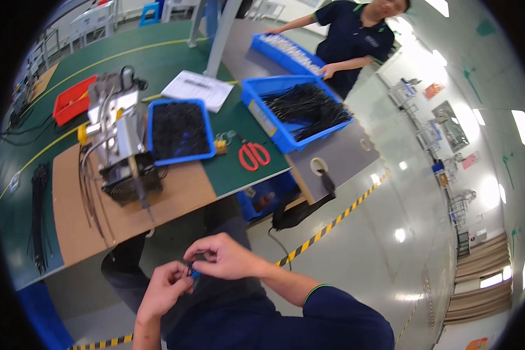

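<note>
Over my lap, my left hand (166, 289) and my right hand (226, 256) meet with fingertips pinched together. Between them is a small dark piece (190, 270), mostly covered by fingers, so its kind cannot be made out. A trace of blue shows beside it. Beyond my hands, a brown board (184, 185) lies on the green table, with a metal bench machine (131, 137) standing on it. A blue tray (210, 153) of small black parts sits to the machine's right.
Red-handled scissors (254, 156) lie near the table edge. A blue bin (268, 119) holds black cables. Dark cables (39, 216) lie at left. A person (356, 35) grips another blue bin (289, 53) at the back. A tape roll (318, 166) sits on the grey table.
</note>
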`<state>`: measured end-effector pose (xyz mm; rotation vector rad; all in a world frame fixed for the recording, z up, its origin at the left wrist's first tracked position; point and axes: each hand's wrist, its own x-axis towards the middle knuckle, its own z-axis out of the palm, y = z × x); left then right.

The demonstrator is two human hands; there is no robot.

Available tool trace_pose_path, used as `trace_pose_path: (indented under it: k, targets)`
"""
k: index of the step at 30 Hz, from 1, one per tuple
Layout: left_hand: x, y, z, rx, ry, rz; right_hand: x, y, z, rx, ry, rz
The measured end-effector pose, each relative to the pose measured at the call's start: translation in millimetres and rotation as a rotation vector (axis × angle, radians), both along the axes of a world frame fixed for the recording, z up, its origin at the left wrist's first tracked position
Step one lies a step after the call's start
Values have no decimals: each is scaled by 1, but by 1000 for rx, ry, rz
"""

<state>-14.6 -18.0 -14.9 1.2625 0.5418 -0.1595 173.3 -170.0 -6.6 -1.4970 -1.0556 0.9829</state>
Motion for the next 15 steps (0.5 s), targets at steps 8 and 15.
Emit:
trace_pose_path:
  k: [8,15]
  targets:
    - [18,18,3,40,-125,-77,21,5,-2,-47,-123,21]
    - [11,24,5,150,-58,-33,2,13,-15,-22,-50,-92]
